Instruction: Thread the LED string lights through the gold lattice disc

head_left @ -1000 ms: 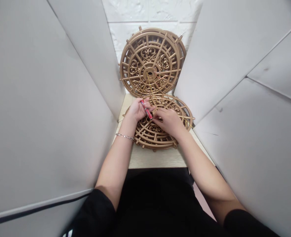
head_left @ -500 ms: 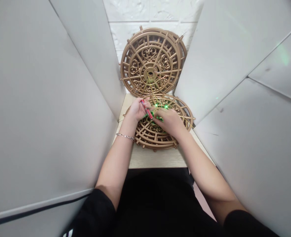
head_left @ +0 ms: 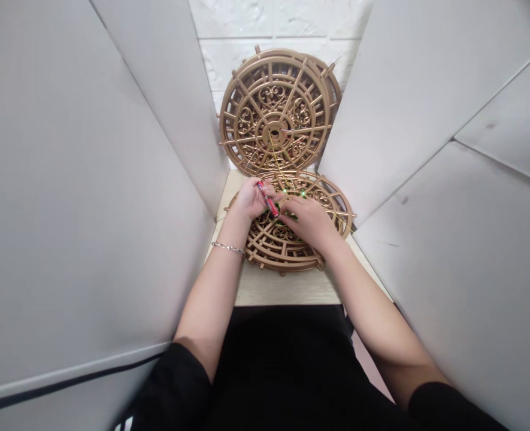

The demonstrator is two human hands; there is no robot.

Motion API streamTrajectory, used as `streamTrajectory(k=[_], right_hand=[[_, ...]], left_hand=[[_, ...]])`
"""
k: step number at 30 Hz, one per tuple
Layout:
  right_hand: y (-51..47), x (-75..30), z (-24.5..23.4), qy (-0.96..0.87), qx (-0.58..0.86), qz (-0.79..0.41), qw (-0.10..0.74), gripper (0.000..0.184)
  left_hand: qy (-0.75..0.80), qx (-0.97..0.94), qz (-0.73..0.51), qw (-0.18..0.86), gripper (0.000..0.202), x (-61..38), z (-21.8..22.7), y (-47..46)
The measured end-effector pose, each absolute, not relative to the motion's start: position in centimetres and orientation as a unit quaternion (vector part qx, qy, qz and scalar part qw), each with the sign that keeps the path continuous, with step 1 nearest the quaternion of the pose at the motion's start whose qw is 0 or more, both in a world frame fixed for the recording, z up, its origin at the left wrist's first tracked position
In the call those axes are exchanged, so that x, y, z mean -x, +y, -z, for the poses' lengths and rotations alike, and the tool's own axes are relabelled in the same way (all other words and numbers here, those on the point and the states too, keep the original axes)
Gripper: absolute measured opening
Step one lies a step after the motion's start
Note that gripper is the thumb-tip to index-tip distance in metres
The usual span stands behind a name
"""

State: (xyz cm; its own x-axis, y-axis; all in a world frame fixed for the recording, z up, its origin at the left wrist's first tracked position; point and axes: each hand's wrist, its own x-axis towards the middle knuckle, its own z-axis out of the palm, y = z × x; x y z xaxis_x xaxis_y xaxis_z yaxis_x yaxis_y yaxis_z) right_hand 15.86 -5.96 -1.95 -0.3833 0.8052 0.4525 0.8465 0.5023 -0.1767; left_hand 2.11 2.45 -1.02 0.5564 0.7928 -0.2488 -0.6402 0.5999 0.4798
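Observation:
My left hand (head_left: 254, 199) is closed around a slim red battery (head_left: 268, 199), which slants down to the right. Its lower end meets the fingertips of my right hand (head_left: 306, 216). Those fingers are pinched together, and whatever lies between them is too small or hidden to name. Small green lights (head_left: 303, 194) glow just beyond the right fingers, along a thin yellow wire (head_left: 277, 160). Under both hands lies a stack of round gold openwork grilles (head_left: 282, 263) with scroll patterns.
More round gold grilles (head_left: 273, 90) lean upright against the white brick-textured wall (head_left: 229, 18) behind. Pale panels (head_left: 166, 149) close in the pale wooden surface (head_left: 287, 290) on the left and right. A dark cable (head_left: 71, 383) runs along the lower left.
The green lights have grown dimmer, and their glow on the right panel and around my fingers has faded. Both hands stay almost in place.

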Motion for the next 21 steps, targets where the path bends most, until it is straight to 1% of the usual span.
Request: streamTrajectory(k=[5,14,21], right_hand=[[-5.8,-15.91,1.93,-0.838,0.479,0.012,0.262,0.012],[-6.01,-15.77,1.92,-0.833,0.49,0.053,0.251,0.014],[-5.94,-15.8,2.25,-0.84,0.473,0.041,0.265,0.013]], left_hand=[[0.239,-0.192,-0.406,0.861,0.028,-2.13,0.86,2.42],[0.25,-0.201,-0.411,0.853,0.029,-2.05,0.63,2.13],[0.25,-0.209,-0.415,0.849,0.029,-2.11,0.91,2.32]])
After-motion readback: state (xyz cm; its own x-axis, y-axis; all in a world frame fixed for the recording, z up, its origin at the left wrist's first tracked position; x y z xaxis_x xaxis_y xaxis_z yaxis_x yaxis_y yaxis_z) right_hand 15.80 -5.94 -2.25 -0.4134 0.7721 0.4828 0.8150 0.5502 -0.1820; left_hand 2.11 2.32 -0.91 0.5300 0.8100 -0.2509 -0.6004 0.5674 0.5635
